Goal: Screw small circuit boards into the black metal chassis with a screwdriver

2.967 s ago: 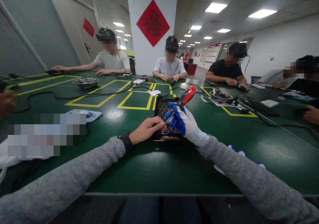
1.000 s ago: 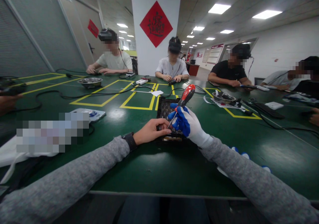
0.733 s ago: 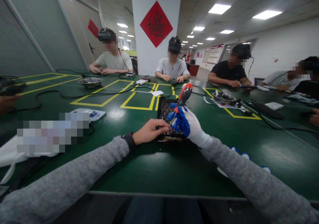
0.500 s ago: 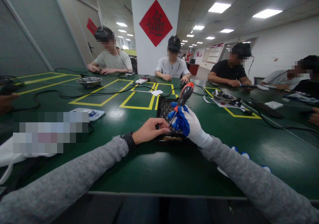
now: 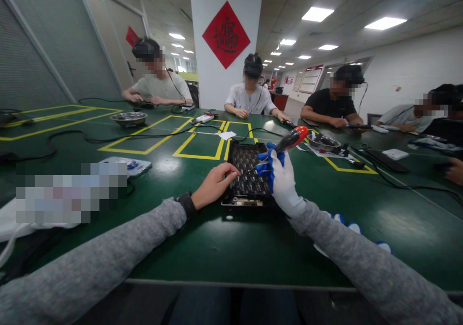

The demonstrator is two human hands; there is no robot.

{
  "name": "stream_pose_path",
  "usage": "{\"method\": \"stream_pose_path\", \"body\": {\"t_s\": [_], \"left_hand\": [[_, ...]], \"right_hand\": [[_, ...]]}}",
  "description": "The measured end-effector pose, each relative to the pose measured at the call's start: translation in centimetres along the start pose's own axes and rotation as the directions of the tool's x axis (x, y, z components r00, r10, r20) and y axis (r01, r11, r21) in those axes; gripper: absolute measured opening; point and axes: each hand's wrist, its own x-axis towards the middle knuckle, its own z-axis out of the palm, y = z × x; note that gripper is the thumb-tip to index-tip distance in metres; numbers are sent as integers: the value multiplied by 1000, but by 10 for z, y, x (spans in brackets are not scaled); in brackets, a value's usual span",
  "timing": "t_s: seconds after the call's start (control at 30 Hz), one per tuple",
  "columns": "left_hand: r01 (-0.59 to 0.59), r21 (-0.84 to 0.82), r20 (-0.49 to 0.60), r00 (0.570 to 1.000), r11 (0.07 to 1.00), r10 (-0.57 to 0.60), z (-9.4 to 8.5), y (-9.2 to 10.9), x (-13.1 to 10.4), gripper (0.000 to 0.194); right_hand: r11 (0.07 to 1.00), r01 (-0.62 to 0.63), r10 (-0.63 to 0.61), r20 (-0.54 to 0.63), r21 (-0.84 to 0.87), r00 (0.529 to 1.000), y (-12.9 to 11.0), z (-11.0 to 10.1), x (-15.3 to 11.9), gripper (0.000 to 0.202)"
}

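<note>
My left hand [image 5: 216,185] is bare, with a black band at the wrist. Its thumb and forefinger are pinched together at the left side of a black rectangular casing [image 5: 249,170]; whatever sits between them is too small to make out. In my right hand [image 5: 284,180], which wears a white glove with blue fingers, is a screwdriver [image 5: 291,139] with a red and black handle. Its handle leans up to the right, and its thin shaft points down left toward my left fingertips. Rows of small shiny shapes cover the casing's inside.
A small white spot [image 5: 229,217] shows just before the casing. Blue and white gloves [image 5: 354,227] lie under my right forearm. Metal bowls [image 5: 129,118], cables, a white power strip [image 5: 204,118] and paper [image 5: 227,135] are on the green table [image 5: 173,257]. Several people sit around it.
My left hand has drawn back left, from over the casing to its left side. My right hand has moved right and the screwdriver now tilts more sideways, uncovering the casing.
</note>
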Motion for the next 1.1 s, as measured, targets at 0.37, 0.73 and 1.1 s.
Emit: {"method": "stream_pose_path", "body": {"t_s": [0.37,0.73,1.1], "left_hand": [[1,112,38,999,994,-5,2,-3,-1,26],[4,111,29,1000,994,-7,2,-3,0,25],[8,-81,39,999,997,-5,8,25,11,53]], "right_hand": [[991,-55,48,-58,-125,997,-2,4,1,29],[980,-72,73,-1,-184,997,6,0,5,34],[986,67,-92,-158,-155,983,0,-6,-1,38]]}}
